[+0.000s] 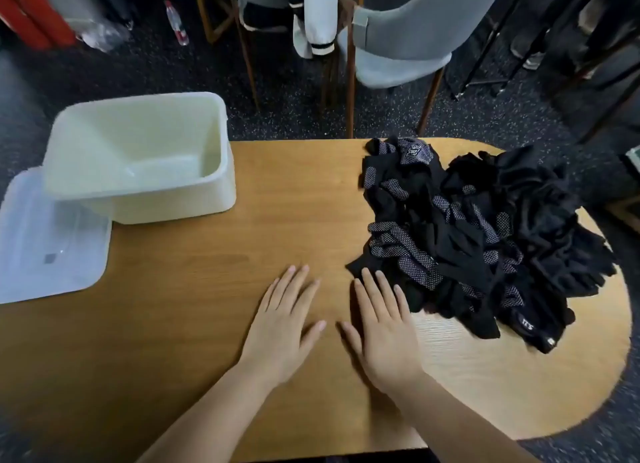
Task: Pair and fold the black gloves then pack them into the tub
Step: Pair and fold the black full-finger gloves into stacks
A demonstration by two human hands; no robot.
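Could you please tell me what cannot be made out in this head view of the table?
All in the head view:
- Glove pile: count and pairs unclear; gloves overlap and tangle.
- Lid: left side cut by the frame edge, far corner hidden by the tub.
- Cuff print: too small and blurred to read.
- Right hand: whether its fingertips touch the pile cannot be told.
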